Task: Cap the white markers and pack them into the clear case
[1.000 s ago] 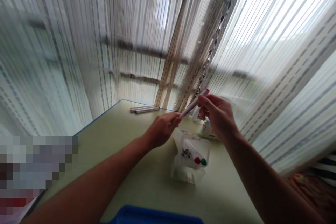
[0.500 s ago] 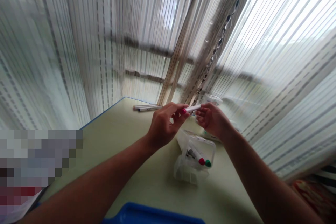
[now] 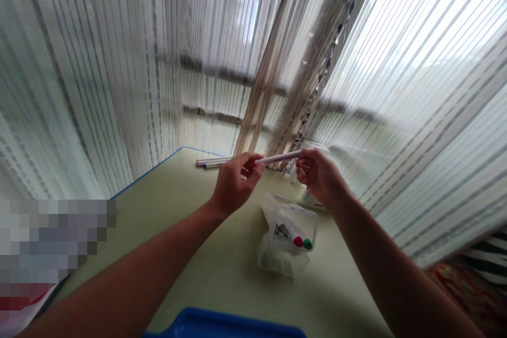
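Both hands hold one white marker [image 3: 278,157] level above the green table [image 3: 186,211]. My left hand [image 3: 234,186] is closed on its red-capped end. My right hand [image 3: 319,176] pinches the other end. Below the hands stands an open clear plastic case [image 3: 288,237] with a red-capped and a green-capped marker inside. Two more pens [image 3: 209,162] lie at the table's far edge by the curtain.
Striped sheer curtains [image 3: 396,90] hang close around the table's far and right sides. A blue tray edge [image 3: 225,323] shows at the near edge. A white container [image 3: 312,199] sits behind the case, under my right hand. A blurred patch covers the lower left.
The marker has turned from a steep tilt to level, with its red end passing from my right hand to my left. The hands have spread slightly apart.
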`<action>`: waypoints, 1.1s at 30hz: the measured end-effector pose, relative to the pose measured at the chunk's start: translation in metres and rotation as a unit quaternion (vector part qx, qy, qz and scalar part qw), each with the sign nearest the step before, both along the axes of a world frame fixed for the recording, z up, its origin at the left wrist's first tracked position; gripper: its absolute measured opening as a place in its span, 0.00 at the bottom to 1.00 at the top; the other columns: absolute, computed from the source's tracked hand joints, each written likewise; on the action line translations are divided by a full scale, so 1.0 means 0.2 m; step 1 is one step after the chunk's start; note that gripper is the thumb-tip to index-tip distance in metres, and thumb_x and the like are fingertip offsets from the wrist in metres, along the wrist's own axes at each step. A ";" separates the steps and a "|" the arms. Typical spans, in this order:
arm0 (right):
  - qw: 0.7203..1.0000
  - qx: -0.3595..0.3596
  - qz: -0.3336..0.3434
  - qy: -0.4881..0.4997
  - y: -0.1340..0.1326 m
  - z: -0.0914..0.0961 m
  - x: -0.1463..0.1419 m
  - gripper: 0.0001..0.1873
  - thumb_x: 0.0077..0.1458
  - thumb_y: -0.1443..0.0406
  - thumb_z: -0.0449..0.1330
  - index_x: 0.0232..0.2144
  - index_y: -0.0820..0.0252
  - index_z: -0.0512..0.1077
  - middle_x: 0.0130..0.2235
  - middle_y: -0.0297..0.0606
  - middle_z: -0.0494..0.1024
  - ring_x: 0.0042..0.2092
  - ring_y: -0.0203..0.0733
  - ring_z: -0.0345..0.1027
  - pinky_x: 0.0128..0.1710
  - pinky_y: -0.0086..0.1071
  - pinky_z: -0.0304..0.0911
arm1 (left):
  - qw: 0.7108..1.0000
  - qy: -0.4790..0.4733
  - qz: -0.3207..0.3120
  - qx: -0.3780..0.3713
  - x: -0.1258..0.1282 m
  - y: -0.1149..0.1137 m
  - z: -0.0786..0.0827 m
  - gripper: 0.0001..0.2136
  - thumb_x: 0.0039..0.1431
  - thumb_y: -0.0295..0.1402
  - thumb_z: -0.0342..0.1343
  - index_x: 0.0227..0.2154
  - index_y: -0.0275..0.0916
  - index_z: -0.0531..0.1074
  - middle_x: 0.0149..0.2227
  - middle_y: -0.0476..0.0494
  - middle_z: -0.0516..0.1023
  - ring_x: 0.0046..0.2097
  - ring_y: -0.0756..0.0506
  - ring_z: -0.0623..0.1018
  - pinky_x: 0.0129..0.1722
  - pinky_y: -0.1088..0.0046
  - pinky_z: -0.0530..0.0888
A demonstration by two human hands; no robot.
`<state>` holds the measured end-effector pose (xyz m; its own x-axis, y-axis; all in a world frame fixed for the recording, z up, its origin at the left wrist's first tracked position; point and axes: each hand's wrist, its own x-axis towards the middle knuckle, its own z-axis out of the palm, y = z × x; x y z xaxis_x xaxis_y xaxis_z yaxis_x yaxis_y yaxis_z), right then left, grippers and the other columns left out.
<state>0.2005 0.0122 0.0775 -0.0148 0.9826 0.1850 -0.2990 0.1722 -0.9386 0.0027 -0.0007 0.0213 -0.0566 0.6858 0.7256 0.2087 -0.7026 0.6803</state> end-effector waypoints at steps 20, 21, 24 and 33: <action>0.991 0.108 -0.023 -0.070 -0.04 0.01 -0.02 0.12 0.48 0.59 0.68 0.25 0.62 0.74 0.21 0.35 0.76 0.16 0.31 0.63 0.13 0.25 0.57 | 0.992 -0.107 -0.057 -0.031 -0.02 0.02 0.00 0.12 0.68 0.39 0.52 0.40 0.37 0.76 0.26 0.49 0.71 0.25 0.51 0.71 0.23 0.77 0.68; 0.991 0.116 -0.023 -0.068 -0.05 0.01 -0.02 0.12 0.47 0.60 0.69 0.25 0.62 0.74 0.21 0.34 0.76 0.16 0.31 0.63 0.13 0.25 0.57 | 0.992 -0.111 -0.057 -0.028 -0.02 0.02 0.00 0.12 0.68 0.39 0.51 0.39 0.37 0.76 0.26 0.49 0.71 0.25 0.51 0.70 0.23 0.77 0.68; 0.987 0.140 -0.027 -0.072 -0.06 0.02 -0.02 0.10 0.46 0.61 0.70 0.26 0.62 0.76 0.23 0.33 0.77 0.17 0.30 0.63 0.14 0.25 0.58 | 0.991 -0.118 -0.060 -0.024 -0.02 0.03 0.00 0.12 0.68 0.39 0.51 0.39 0.37 0.75 0.26 0.50 0.70 0.25 0.51 0.70 0.23 0.77 0.68; 0.966 0.220 -0.027 -0.130 -0.08 0.02 0.01 0.09 0.49 0.63 0.69 0.34 0.60 0.78 0.28 0.35 0.80 0.19 0.32 0.68 0.15 0.25 0.62 | 0.987 -0.151 -0.063 -0.011 -0.02 0.04 -0.01 0.10 0.68 0.38 0.51 0.39 0.38 0.73 0.23 0.52 0.68 0.24 0.51 0.69 0.22 0.76 0.67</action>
